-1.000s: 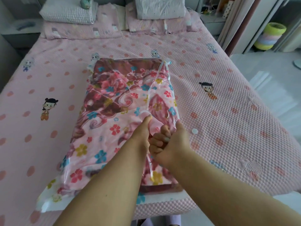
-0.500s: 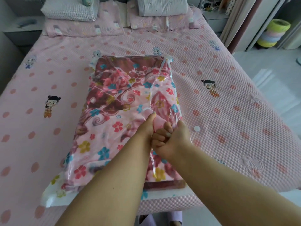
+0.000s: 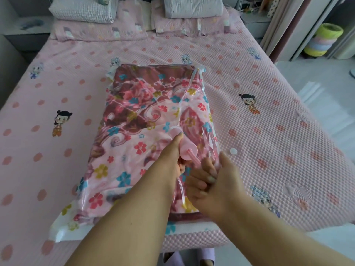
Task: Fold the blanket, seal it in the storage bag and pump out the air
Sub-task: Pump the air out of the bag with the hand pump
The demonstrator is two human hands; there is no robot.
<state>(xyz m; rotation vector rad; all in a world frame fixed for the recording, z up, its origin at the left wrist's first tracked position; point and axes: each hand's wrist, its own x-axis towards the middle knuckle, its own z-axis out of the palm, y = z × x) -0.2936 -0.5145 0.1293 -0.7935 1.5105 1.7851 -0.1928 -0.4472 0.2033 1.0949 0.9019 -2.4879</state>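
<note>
While the left hand [image 3: 172, 160] grips the pink pump [image 3: 181, 143] barrel planted on the storage bag [image 3: 119, 196] mid-bed and the right hand [image 3: 213, 181] curls round its drawn-out rod, keep the barrel pressed squarely down over the blanket [image 3: 134, 120] and stroke fully.

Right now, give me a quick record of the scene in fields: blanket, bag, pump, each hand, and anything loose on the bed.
blanket: floral blanket, folded, inside the bag
bag: clear storage bag lying flat on the pink bed, plastic still loose and wrinkled
pump: pink hand pump standing on the bag, plunger rod drawn partly out
left hand: left hand grips the pump body
right hand: right hand has its grip on the plunger end, handle hidden
loose item: small white cap on the bed, right of the bag
</note>
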